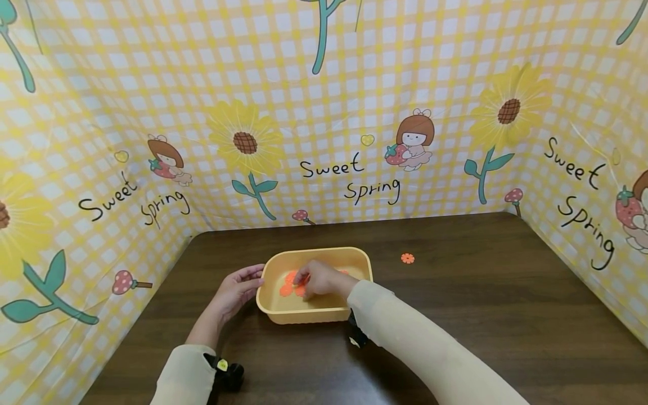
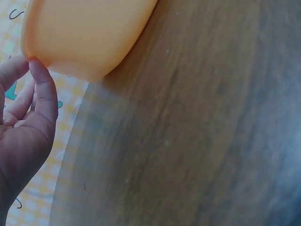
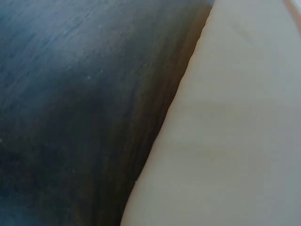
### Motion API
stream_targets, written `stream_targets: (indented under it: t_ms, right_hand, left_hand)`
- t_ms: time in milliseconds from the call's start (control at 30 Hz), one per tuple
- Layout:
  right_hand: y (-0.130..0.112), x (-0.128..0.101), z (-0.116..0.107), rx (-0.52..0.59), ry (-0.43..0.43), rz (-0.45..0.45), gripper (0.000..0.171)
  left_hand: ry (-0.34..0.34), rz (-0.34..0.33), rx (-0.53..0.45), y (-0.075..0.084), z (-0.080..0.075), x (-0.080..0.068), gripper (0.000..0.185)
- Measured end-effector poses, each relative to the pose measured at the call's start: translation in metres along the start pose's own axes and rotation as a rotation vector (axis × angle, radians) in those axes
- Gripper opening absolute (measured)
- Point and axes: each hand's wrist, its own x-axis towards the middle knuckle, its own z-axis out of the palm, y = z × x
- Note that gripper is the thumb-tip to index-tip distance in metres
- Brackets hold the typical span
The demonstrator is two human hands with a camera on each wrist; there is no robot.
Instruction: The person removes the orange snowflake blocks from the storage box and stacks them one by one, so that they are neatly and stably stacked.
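Note:
A pale orange plastic tub [image 1: 319, 315] stands on the dark wooden table, with several flat orange discs [image 1: 286, 289] inside it. My left hand [image 1: 237, 291] pinches the tub's left rim between thumb and fingers, as the left wrist view shows up close at the tub wall [image 2: 89, 33]. Inside the tub, my right hand [image 1: 319, 279] has its fingers curled down around an orange disc among the others; the hand partly covers them. The right wrist view holds only the tub's outer wall [image 3: 221, 132] and dark tabletop, with the right hand hidden.
A single orange notched disc [image 1: 407, 258] lies on the table [image 1: 481, 304] to the right of the tub. Yellow checked cloth [image 1: 324, 112] with printed flowers encloses the table at the back and both sides.

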Motion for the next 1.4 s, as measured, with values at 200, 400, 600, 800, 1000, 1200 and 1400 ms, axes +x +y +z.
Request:
stream_targets:
  t_ms: [200,400,600,800,1000,1200,1400]
  right_hand:
    - [0.0004,-0.0006,0.0007,-0.021,-0.005,0.002,0.036]
    - [0.0016,-0.0026,-0.0002,-0.075,-0.004,-0.041,0.033]
    - [0.0035,-0.0028,-0.0022,-0.166,-0.014,-0.091,0.028]
    - [0.0059,-0.0017,-0.0018,-0.219,-0.019,-0.113,0.029]
    - [0.0062,-0.0022,-0.0017,-0.246,-0.023,-0.136,0.029]
    - [0.0051,-0.0022,-0.0025,-0.263,-0.031,-0.152,0.027]
    - [0.0052,-0.0025,-0.0029,-0.254,-0.041,-0.147,0.025]
  left_hand:
    - [0.001,-0.001,-0.012,-0.0003,-0.0002,0.0004,0.049]
    - [0.007,-0.006,-0.005,-0.0004,-0.0004,0.0006,0.049]
    - [0.014,-0.005,-0.001,0.0004,-0.0004,0.0010,0.050]
    - [0.013,-0.005,0.006,0.0009,-0.0006,0.0005,0.050]
    - [0.008,-0.005,0.003,0.0005,-0.0004,0.0006,0.050]
    - [0.010,-0.004,-0.002,0.0006,0.0005,0.0006,0.049]
    - [0.012,-0.004,0.005,0.0002,0.0008,0.0004,0.050]
